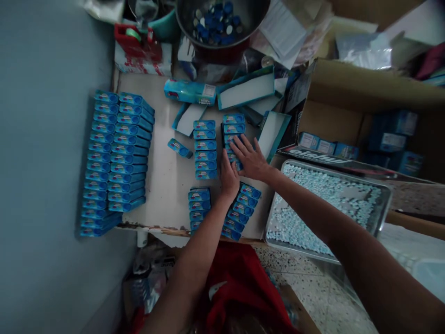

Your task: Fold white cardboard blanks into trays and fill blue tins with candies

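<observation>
Small blue packets lie in rows on a white board [163, 181]. My right hand [249, 158] lies flat, fingers spread, on the lower end of one column of packets [233, 127]. My left hand [228, 178] rests just beside it, fingers pointing away, between that column and the neighbouring column [205, 149]; its fingertips are partly hidden under the right hand. Two more short rows, one [199, 205] and another [241, 211], sit near my wrists. A single packet [180, 148] lies loose to the left.
Two long rows of packets [116, 157] fill the board's left side. A metal tray of pale blue pellets [320, 208] stands at the right. Behind are a metal bowl of blue caps [219, 21], flat carton blanks [245, 90], a cardboard box [351, 102] and a red cloth [239, 283] below.
</observation>
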The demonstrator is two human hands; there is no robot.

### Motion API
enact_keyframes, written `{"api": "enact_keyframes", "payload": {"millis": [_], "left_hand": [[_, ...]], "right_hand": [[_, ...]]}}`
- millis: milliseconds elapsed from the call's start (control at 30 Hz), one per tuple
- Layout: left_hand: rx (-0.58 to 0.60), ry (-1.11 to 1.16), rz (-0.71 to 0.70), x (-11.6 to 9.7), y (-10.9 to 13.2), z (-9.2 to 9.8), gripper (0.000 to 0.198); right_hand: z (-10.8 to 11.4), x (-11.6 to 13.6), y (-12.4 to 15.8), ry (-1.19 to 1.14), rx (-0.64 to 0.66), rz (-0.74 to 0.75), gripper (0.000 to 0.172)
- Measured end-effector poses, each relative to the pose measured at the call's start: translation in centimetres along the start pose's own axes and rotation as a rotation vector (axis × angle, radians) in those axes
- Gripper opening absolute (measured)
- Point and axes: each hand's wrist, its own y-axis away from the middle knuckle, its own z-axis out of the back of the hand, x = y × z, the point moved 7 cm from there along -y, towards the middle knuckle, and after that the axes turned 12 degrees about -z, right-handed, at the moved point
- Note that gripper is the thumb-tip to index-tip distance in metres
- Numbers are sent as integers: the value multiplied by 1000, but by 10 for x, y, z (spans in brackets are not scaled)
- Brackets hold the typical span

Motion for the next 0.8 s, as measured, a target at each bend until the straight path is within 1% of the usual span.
{"api": "enact_keyframes", "payload": {"millis": [67, 100, 133, 167, 200, 233, 267, 300, 333, 367, 400, 433, 467, 500, 533, 567, 633, 700, 733, 767, 800], "left_hand": [[42, -26, -13, -10, 1, 14, 64], [77, -38, -47, -18, 5, 27, 61], [116, -56, -99, -27, 12, 44, 56], [148, -80, -159, -36, 23, 64, 49], [162, -113, -217, -42, 36, 88, 42], [140, -174, -238, -45, 50, 115, 37], [63, -256, -201, -42, 64, 145, 33], [-36, -338, -142, -38, 78, 175, 32], [-127, -407, -81, -33, 90, 200, 33], [-209, -463, -38, -31, 98, 219, 33], [-268, -499, -28, -30, 100, 232, 31], [-297, -512, -52, -33, 94, 236, 29], [-300, -507, -105, -38, 80, 232, 26], [-278, -487, -176, -44, 57, 222, 23], [-237, -455, -243, -51, 28, 207, 21], [-186, -430, -294, -56, -7, 188, 19], [-61, -406, -335, -63, -88, 141, 16], [105, -412, -295, -60, -169, 89, 15], [203, -428, -260, -55, -202, 62, 19], [313, -450, -222, -49, -229, 37, 25], [435, -481, -196, -43, -248, 14, 32]], "right_hand": [[2, 3, 0, 11, 19, -9, 98], [6, 4, -1, 17, 41, -8, 101], [12, 4, -3, 18, 70, -2, 103], [21, 2, -6, 12, 100, 8, 100], [33, -3, -12, 0, 117, 15, 92], [50, -10, -22, -14, 106, 9, 81], [70, -21, -33, -24, 72, -13, 68], [93, -35, -47, -17, 8, -68, 58], [115, -52, -62, 12, -67, -158, 54], [133, -68, -75, 68, -92, -251, 48], [144, -82, -87, 131, -73, -332, 41], [153, -92, -96, 193, -47, -383, 38], [157, -100, -102, 251, -13, -415, 36], [158, -105, -104, 300, 13, -431, 34], [156, -109, -104, 342, 27, -445, 31], [152, -113, -102, 378, 36, -467, 27], [137, -122, -95, 427, 67, -511, 21], [121, -128, -89, 435, 94, -514, 16], [116, -130, -86, 433, 108, -512, 17], [113, -131, -84, 425, 117, -509, 20], [113, -132, -82, 417, 115, -515, 24]]}}
